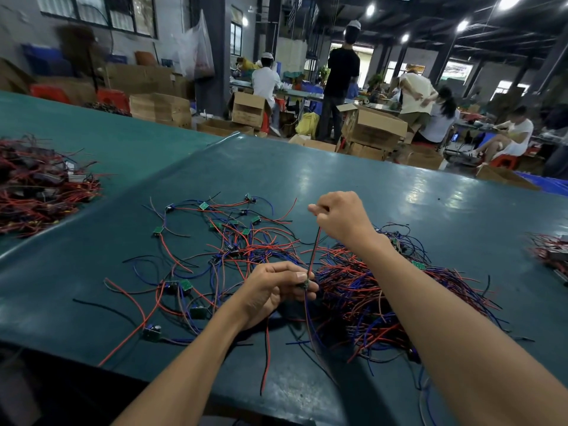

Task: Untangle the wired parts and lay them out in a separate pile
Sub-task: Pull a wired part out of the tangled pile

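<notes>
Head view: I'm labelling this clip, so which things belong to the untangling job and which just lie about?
Job: left hand, right hand, the wired part stretched between them, tangled heap, laid-out pile.
Lying about: red wire heap at far left, wire bundle at right edge, cardboard boxes.

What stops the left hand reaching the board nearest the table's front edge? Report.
Probably yes: the board lies uncovered left of the left hand, though that hand pinches a wired part.

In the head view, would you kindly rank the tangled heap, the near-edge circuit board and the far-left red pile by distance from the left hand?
From the left hand:
1. tangled heap, just right.
2. circuit board, lower left.
3. red pile, far left.
</notes>
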A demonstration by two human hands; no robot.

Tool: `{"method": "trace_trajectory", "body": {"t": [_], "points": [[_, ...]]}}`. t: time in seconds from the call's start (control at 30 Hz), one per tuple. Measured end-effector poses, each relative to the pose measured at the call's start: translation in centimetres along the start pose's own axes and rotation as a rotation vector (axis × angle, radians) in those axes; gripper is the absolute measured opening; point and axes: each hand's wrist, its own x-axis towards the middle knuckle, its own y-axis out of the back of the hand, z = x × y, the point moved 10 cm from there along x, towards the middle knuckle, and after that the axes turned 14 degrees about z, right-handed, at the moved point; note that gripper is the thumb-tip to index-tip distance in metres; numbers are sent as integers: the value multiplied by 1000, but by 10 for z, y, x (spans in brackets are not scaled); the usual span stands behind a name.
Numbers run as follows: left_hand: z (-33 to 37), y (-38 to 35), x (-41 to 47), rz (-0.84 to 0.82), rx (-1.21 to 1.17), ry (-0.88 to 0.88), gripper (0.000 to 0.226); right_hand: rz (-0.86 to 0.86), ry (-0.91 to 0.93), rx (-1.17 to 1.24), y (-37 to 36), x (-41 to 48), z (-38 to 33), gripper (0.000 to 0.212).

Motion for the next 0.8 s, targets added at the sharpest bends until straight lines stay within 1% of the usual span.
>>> {"method": "trace_trajectory", "body": {"t": [0.07, 0.1, 0.17, 0.23, 0.3, 0.33, 0.37, 0.4, 0.43, 0.5, 0.57, 0.6, 0.63, 0.73, 0.8], "points": [[0, 2, 0, 8, -19, 1, 19, -14, 46, -23, -3, -3, -5, 50], [0, 3, 0, 12, -27, 3, 19, -15, 23, 3, -3, -4, -4, 50], [0, 3, 0, 26, -47, 3, 16, -10, -87, 80, 0, -5, 2, 44], [2, 6, 2, 65, -85, 4, 13, 28, -246, 93, 10, -8, 13, 58], [2, 11, 6, 120, -147, 16, 18, 112, -389, 170, 25, -16, 21, 66], [2, 14, 7, 142, -168, 21, 21, 162, -412, 215, 35, -20, 19, 63], [2, 15, 9, 157, -185, 27, 24, 197, -385, 228, 44, -26, 12, 54], [1, 16, 10, 167, -198, 34, 25, 194, -347, 223, 47, -34, 5, 46], [1, 17, 11, 176, -213, 39, 24, 147, -312, 214, 43, -44, -4, 46], [0, 21, 12, 201, -244, 52, 23, -48, -275, 168, 22, -69, -18, 48], [-1, 26, 13, 244, -286, 59, 27, -214, -251, 136, 0, -92, -25, 36], [0, 28, 14, 260, -304, 58, 27, -238, -264, 158, -5, -99, -25, 31], [0, 29, 15, 266, -316, 54, 25, -226, -292, 191, -6, -102, -23, 30], [1, 29, 17, 251, -331, 36, 20, -170, -364, 233, -6, -106, -11, 35], [1, 30, 18, 247, -350, 24, 20, -211, -367, 228, -13, -111, -11, 33]]}}
